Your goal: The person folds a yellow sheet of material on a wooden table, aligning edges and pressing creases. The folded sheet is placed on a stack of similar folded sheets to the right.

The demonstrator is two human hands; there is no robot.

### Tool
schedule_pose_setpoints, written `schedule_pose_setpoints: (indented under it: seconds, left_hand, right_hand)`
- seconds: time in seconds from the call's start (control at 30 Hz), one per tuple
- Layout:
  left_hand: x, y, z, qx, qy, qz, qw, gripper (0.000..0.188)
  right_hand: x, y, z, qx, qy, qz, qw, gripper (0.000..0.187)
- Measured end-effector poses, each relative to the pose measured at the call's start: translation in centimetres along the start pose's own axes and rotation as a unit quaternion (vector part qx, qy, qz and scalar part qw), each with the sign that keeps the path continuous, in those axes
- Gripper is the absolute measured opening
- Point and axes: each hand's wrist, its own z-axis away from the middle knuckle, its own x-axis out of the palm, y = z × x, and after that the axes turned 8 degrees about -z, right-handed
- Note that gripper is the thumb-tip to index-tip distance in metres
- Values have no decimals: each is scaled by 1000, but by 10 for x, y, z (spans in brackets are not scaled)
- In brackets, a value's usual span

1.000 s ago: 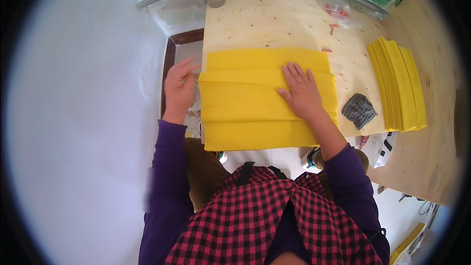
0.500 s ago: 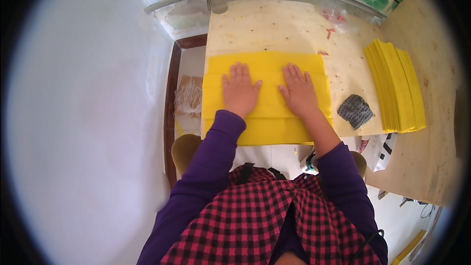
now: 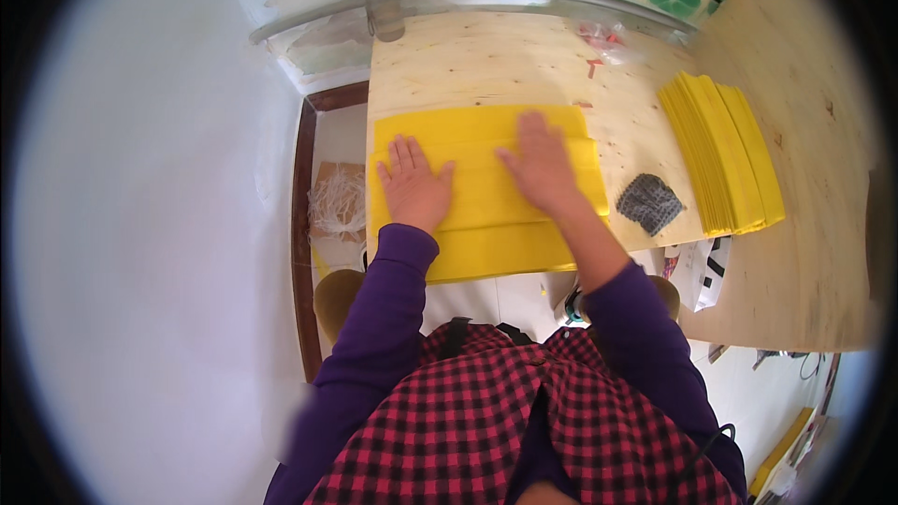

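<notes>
Pale wall: it is seen along the whole left of the yellow cloth (image 3: 482, 182), well apart from it.
Wooden desk (image 3: 449, 61): it is spread beneath the yellow cloth, with bare, knotted board left showing beyond it and to its right.
Checked garment (image 3: 449, 411): red and black, it is worn by the person on the near side of the yellow cloth.
Wooden panel (image 3: 804, 178): it is placed at the far right of the yellow cloth.
Yellow cloth: it is laid flat on the desk in wide crosswise folds, its near edge brought to the desk's front.
Yellow stack (image 3: 720, 154): many folded layers are piled together on the desk, to the right of the yellow cloth and apart from it.
Left hand (image 3: 413, 189): it is rested open and palm down on the left part of the yellow cloth, fingers extended, nothing gripped.
Right hand (image 3: 543, 168): it is held open over the right part of the yellow cloth, thumb apart; it is blurred, so whether the cloth is pressed cannot be told.
White strands (image 3: 339, 206): they are heaped low down, left of the yellow cloth.
Grey textured piece (image 3: 650, 204): it is set just right of the yellow cloth.
Bottle (image 3: 384, 7): it is stood beyond the yellow cloth's far left corner.
Clear plastic bag (image 3: 606, 40): crumpled, with red showing, it is left beyond the yellow cloth's far right corner.
</notes>
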Motion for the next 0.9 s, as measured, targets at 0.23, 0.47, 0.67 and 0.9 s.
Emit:
schedule_pose_setpoints:
  seconds: [0.23, 0.47, 0.67, 0.9]
  left_hand:
    - [3, -6, -1, 17, 20, -15, 1000, 77]
    - [3, -3, -2, 15, 14, -14, 1000, 76]
    - [4, -3, -1, 20, 4, 0, 1000, 77]
    - [-13, 20, 1, 81, 27, -39, 996, 76]
  right_hand:
    - [39, -65, -10, -22, -75, -85, 993, 76]
    - [19, 22, 18, 103, -18, -20, 994, 77]
    - [14, 51, 26, 173, -7, -1, 985, 84]
    - [12, 48, 24, 179, -16, 7, 984, 84]
